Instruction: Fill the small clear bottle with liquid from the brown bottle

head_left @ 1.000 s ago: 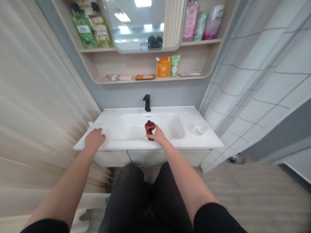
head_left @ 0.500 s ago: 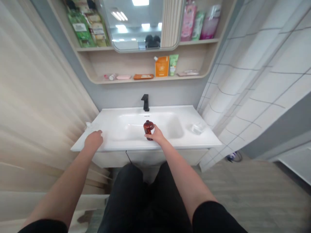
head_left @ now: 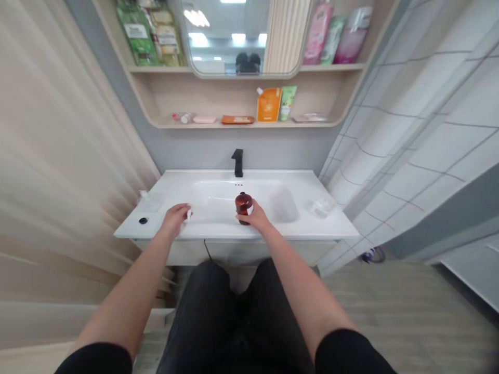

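Observation:
My right hand (head_left: 254,217) is wrapped around an amber bottle (head_left: 243,202) with a white label. It holds the bottle upright over the front of the white sink (head_left: 284,200). The bottle's neck is uncovered. My left hand (head_left: 175,219) is closed in a pinch on a small white piece (head_left: 189,214), left of the bottle and above the counter. What the piece is cannot be made out. A round black cap (head_left: 143,221) lies on the counter's left end, beside my left hand. Behind it is a clear container with a white top (head_left: 145,195).
A black faucet (head_left: 238,162) stands behind the basin. A clear object (head_left: 323,206) sits on the counter's right side. Above, a shelf (head_left: 163,124) holds an orange pouch (head_left: 268,105), a green tube (head_left: 287,103) and other items below a mirror (head_left: 241,39). A curtain (head_left: 58,130) hangs at left.
My left hand has moved right, toward the bottle, with the small white piece now showing in its fingers. The black cap has come into view. My right hand still holds the bottle.

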A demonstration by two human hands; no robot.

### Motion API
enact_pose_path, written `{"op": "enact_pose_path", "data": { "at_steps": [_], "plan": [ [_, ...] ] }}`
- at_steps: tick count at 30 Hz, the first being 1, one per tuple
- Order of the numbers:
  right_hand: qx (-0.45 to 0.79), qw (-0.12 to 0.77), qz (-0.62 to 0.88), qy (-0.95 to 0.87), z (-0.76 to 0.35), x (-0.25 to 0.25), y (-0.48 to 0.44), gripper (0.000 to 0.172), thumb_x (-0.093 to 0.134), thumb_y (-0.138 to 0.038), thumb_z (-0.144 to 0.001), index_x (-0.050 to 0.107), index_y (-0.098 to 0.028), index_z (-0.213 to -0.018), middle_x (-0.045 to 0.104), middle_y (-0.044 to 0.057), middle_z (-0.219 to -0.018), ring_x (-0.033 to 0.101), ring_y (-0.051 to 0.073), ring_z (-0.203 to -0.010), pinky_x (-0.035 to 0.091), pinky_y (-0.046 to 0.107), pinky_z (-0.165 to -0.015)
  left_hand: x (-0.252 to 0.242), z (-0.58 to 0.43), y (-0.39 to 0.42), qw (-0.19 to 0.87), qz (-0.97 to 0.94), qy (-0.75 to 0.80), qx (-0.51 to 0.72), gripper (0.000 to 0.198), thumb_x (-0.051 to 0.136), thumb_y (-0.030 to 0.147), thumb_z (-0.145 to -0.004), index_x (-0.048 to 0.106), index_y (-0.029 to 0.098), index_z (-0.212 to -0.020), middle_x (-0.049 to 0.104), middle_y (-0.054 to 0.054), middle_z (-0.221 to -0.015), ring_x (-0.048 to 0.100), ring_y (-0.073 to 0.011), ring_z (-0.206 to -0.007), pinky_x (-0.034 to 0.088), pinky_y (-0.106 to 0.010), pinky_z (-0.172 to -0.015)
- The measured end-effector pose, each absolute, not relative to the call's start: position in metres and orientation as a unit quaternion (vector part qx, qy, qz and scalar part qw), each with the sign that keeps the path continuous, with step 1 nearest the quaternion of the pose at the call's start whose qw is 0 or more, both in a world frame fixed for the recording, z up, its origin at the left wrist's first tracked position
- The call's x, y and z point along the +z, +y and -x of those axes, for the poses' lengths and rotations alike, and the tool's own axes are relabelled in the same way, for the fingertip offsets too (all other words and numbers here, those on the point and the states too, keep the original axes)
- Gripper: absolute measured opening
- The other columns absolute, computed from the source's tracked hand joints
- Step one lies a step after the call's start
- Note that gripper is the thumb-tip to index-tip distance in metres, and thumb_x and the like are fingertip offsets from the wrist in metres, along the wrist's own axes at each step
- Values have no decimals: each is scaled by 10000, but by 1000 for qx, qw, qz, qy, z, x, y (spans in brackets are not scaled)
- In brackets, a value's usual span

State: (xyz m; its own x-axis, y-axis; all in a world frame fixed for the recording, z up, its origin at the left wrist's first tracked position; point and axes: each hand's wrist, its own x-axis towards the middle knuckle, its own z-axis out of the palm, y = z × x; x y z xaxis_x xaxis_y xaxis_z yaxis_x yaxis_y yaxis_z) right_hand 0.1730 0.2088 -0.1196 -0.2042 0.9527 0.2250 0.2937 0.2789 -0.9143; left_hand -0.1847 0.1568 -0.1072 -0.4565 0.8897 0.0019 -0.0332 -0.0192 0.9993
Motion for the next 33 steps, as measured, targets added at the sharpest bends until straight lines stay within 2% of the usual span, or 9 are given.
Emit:
{"op": "enact_pose_path", "data": {
  "at_steps": [3, 7, 13, 18, 24, 29, 33],
  "plan": [
    [389, 440, 458, -667, -173, -119, 207, 862, 1002, -522, -603, 668, -225, -1340, 771, 76, -1263, 708, 332, -1195, 517, 507, -1154, -113, 185, 156, 380, -369, 581, 618, 513, 916, 516, -568, 747, 171, -909, 717, -34, -761, 660, -186, -688, 525, -331, -699],
    [405, 464, 459, -640, -163, -108, 210, 883, 996, -554, -623, 665, -222, -1371, 763, 90, -1271, 710, 348, -1186, 524, 555, -1150, -114, 182, 148, 381, -426, 573, 587, 524, 944, 523, -585, 766, 183, -941, 736, -29, -798, 690, -201, -690, 540, -333, -702],
    [398, 484, 365, -688, -97, -46, 244, 972, 1004, -564, -658, 596, -245, -1481, 721, 100, -1369, 670, 351, -1282, 502, 559, -1199, -107, 183, 140, 468, -529, 511, 489, 472, 952, 461, -649, 783, 175, -985, 762, -40, -844, 742, -207, -709, 534, -317, -702],
    [430, 455, 285, -726, 5, -11, 285, 943, 1032, -532, -623, 643, -205, -1418, 743, 106, -1361, 673, 342, -1285, 486, 534, -1213, -108, 193, 139, 529, -538, 449, 479, 444, 932, 449, -723, 762, 176, -1030, 742, -12, -810, 744, -181, -701, 517, -289, -696],
    [489, 370, 285, -737, 121, -31, 324, 921, 1059, -403, -533, 689, -231, -1359, 793, 46, -1268, 725, 307, -1190, 547, 506, -1138, -110, 199, 140, 534, -561, 439, 456, 412, 918, 385, -753, 742, 159, -1049, 760, -41, -768, 743, -189, -693, 488, -267, -659],
    [485, 329, 316, -746, 175, -56, 345, 936, 1058, -333, -484, 695, -241, -1341, 797, 34, -1253, 741, 305, -1170, 563, 501, -1116, -111, 200, 138, 537, -551, 425, 478, 335, 868, 326, -778, 745, 160, -1042, 751, -42, -830, 769, -191, -721, 543, -278, -691],
    [457, 299, 324, -772, 193, -70, 356, 885, 1055, -298, -475, 709, -247, -1288, 799, 33, -1226, 740, 315, -1174, 551, 504, -1125, -116, 200, 138, 525, -558, 429, 479, 296, 835, 295, -798, 755, 163, -1051, 748, -49, -845, 772, -191, -720, 553, -279, -681]
  ]
}}
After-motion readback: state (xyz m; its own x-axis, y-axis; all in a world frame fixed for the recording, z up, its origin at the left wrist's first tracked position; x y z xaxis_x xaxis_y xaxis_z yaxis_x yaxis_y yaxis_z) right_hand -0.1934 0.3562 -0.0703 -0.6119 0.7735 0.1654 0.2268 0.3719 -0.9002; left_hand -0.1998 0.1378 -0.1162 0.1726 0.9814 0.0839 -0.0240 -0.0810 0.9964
